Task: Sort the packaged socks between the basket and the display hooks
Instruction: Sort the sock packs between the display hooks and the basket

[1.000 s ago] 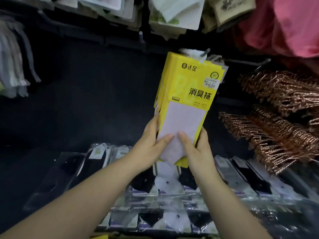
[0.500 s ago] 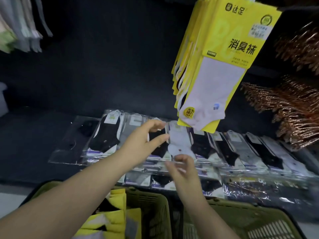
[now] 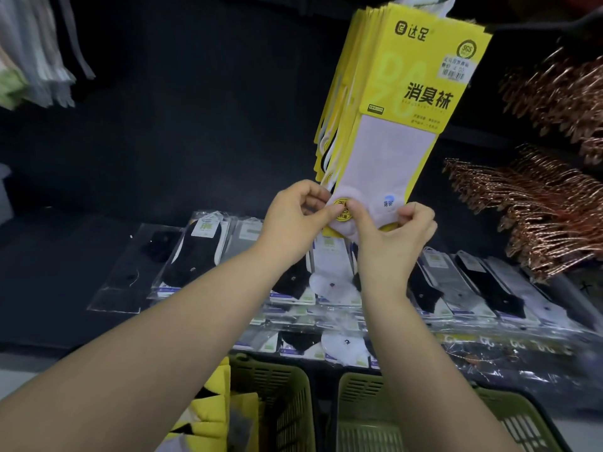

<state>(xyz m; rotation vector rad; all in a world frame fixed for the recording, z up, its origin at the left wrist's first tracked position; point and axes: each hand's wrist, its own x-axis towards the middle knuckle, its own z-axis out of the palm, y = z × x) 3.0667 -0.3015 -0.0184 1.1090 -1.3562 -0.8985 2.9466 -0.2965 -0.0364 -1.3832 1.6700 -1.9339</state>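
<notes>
A stack of yellow sock packs (image 3: 408, 102) hangs up high. Both hands are at the bottom of its front pack. The left hand (image 3: 293, 216) has curled fingers and pinches the bottom edge by the round sticker. The right hand (image 3: 391, 236) pinches the white sock toe just beside it (the two thumbs nearly meet). Under the stack lie rows of clear sock packs (image 3: 473, 288). Lower still stand a left green basket (image 3: 280, 402) and a right green basket (image 3: 368, 419). Right of the stack hang copper hangers (image 3: 538, 207).

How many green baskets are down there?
2. The left basket is at the bottom middle, by the yellow sock packs; the right basket is beside it, partly behind the right arm. Neither shows whole.
</notes>
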